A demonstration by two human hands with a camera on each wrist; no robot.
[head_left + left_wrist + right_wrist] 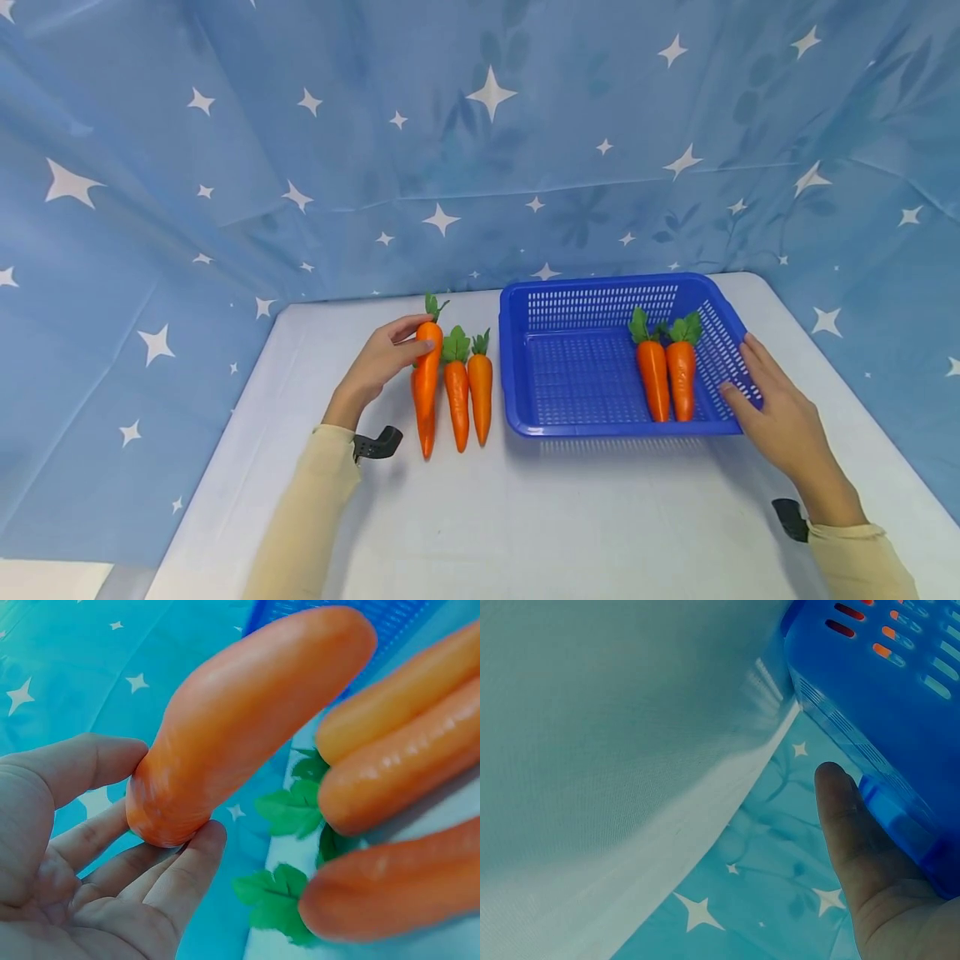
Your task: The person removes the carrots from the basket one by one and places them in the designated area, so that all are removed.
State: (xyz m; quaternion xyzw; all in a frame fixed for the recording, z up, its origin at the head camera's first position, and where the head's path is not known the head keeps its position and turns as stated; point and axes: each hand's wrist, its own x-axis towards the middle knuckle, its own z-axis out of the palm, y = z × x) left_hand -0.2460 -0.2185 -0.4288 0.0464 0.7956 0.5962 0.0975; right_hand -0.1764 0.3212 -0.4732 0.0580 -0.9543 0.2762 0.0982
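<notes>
In the head view my left hand [388, 357] pinches an orange carrot [427, 367] near its leafy top, holding it above another carrot on the table. The left wrist view shows the thumb and fingertips of that hand [112, 847] around the thick end of the carrot [240, 720]. Just to its right lie two more carrots [457, 404] [481, 398]. A blue basket [600, 430] holds two carrots [653, 379] [682, 379] at its right side. My right hand [783, 421] rests on the basket's right rim, thumb at the inner edge; its grip is partly hidden.
A white cloth covers the table [585, 517]. Behind it and at both sides hangs a blue curtain [337, 150] with white stars. Dark devices [377, 443] are strapped at both wrists.
</notes>
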